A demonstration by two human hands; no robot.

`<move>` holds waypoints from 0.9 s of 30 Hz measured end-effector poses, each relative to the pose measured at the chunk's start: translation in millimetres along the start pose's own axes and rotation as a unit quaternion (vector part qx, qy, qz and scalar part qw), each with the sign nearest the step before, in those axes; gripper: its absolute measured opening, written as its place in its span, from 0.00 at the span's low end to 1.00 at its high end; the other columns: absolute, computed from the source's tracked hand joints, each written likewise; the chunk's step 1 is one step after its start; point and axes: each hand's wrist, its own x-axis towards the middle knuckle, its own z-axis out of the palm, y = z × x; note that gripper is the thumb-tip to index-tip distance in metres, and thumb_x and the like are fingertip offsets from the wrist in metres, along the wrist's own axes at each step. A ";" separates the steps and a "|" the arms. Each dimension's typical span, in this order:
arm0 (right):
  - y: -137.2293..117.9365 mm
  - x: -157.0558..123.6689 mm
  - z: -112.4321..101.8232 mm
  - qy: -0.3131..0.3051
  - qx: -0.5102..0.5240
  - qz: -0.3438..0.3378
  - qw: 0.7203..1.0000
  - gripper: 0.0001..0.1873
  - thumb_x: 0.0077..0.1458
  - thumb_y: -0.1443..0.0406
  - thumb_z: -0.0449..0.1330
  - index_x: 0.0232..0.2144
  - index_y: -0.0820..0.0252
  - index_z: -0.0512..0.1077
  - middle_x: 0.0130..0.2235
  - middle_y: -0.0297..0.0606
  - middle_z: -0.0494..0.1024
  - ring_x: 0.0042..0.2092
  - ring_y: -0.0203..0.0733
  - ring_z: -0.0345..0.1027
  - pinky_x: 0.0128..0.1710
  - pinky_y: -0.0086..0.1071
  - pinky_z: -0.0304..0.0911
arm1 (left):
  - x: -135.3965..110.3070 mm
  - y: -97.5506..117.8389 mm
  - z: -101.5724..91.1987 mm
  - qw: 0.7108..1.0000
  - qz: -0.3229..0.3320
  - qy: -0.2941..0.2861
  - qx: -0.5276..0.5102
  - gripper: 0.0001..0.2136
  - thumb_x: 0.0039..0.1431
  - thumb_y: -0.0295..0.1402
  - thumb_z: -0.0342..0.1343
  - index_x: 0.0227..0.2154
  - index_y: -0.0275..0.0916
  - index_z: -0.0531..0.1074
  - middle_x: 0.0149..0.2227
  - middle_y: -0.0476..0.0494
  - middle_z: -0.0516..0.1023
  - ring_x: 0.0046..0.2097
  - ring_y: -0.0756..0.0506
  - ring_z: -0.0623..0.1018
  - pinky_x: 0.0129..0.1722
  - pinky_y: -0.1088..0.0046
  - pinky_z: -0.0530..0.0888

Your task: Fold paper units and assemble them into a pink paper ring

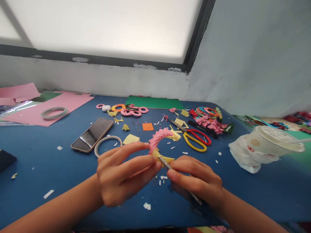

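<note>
Two hands: nearer than the scissors (185, 129), the left hand (126, 174) pinched a pink-and-yellow folded-paper arc (155, 139); the right hand (199, 184) was closed on a slim metal tool (165, 162), its tip at the arc's yellow end.
Cup: right of the scissors, a lidded cup (269, 139) sat in a white plastic bag (244, 158), contents hidden.
Room: blue tabletop (224, 168), dotted with white scraps, separated scissors and cup.
Far edge: beyond the scissors, leftward, a green sheet (155, 103) lay by the wall (109, 77).
</note>
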 end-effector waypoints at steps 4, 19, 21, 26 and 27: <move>2.3 2.1 -3.0 -0.012 0.019 -0.001 1.000 0.04 0.56 0.73 0.54 0.34 0.68 0.69 0.30 0.40 0.75 0.32 0.34 0.68 0.33 0.27 0.69 | 1.3 -0.1 -2.2 1.000 0.011 -0.016 -0.009 0.01 0.52 0.28 0.61 0.28 0.40 0.75 0.28 0.52 0.80 0.32 0.50 0.80 0.26 0.79 0.76; 10.5 3.1 -13.9 -0.060 0.082 -0.025 0.994 0.05 0.55 0.76 0.55 0.35 0.72 0.70 0.31 0.42 0.75 0.35 0.35 0.68 0.35 0.29 0.69 | 2.7 0.5 -2.0 1.000 0.002 -0.018 -0.013 0.02 0.53 0.31 0.59 0.28 0.40 0.73 0.28 0.50 0.80 0.31 0.51 0.79 0.27 0.79 0.78; 12.9 4.6 -17.5 -0.083 0.073 -0.043 0.993 0.06 0.56 0.75 0.54 0.35 0.73 0.70 0.32 0.43 0.75 0.35 0.36 0.68 0.36 0.30 0.69 | 2.4 0.0 -1.0 1.000 0.006 -0.015 -0.016 0.01 0.53 0.30 0.60 0.27 0.39 0.74 0.28 0.51 0.80 0.31 0.51 0.79 0.29 0.79 0.78; 18.7 7.6 -25.6 -0.129 0.068 -0.060 0.987 0.06 0.57 0.74 0.54 0.36 0.73 0.70 0.33 0.44 0.76 0.36 0.37 0.67 0.36 0.31 0.69 | 1.9 -1.5 1.2 0.999 0.022 -0.028 -0.021 0.01 0.52 0.29 0.60 0.27 0.38 0.74 0.28 0.49 0.80 0.31 0.51 0.80 0.33 0.78 0.78; 19.6 7.7 -26.6 -0.136 0.076 -0.053 0.986 0.06 0.57 0.74 0.54 0.37 0.72 0.70 0.33 0.44 0.76 0.36 0.37 0.67 0.36 0.31 0.69 | 1.9 -2.0 1.6 0.999 0.025 -0.033 -0.021 0.01 0.52 0.29 0.60 0.27 0.38 0.74 0.28 0.49 0.80 0.31 0.51 0.80 0.33 0.78 0.78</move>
